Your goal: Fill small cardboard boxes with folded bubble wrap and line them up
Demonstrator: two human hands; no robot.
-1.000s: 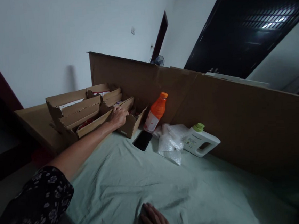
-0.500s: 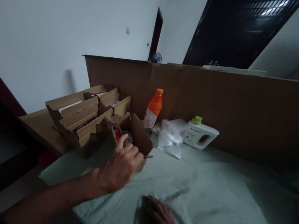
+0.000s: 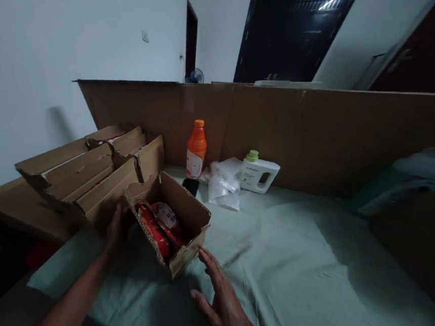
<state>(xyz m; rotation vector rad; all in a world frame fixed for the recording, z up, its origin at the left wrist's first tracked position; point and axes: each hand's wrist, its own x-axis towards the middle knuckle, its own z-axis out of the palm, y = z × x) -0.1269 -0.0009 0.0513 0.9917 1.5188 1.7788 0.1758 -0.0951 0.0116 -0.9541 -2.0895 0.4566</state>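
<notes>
A small open-topped cardboard box [image 3: 191, 206] with torn edges stands on the cloth in front of me. Inside it lie red packets [image 3: 155, 230], one with a pale label. My left hand [image 3: 116, 226] is stretched out by the box's left wall, between it and the larger divided box; whether it touches is too dark to tell. My right hand [image 3: 221, 289] is open, thumb and fingers apart, its fingertips at the box's near right corner. It holds nothing.
A divided cardboard box [image 3: 109, 190] with packets stands left. Behind are an orange bottle [image 3: 196, 147], a dark flat object [image 3: 191, 186], bubble wrap [image 3: 223, 183], a white jug [image 3: 255, 176] with green cap and a cardboard screen [image 3: 294, 126]. A greenish package [image 3: 405, 182] lies right.
My left hand has left the inside of the small box for its left side. The box now sits nearer and turned. My right hand has risen to its near corner. The view has shifted right.
</notes>
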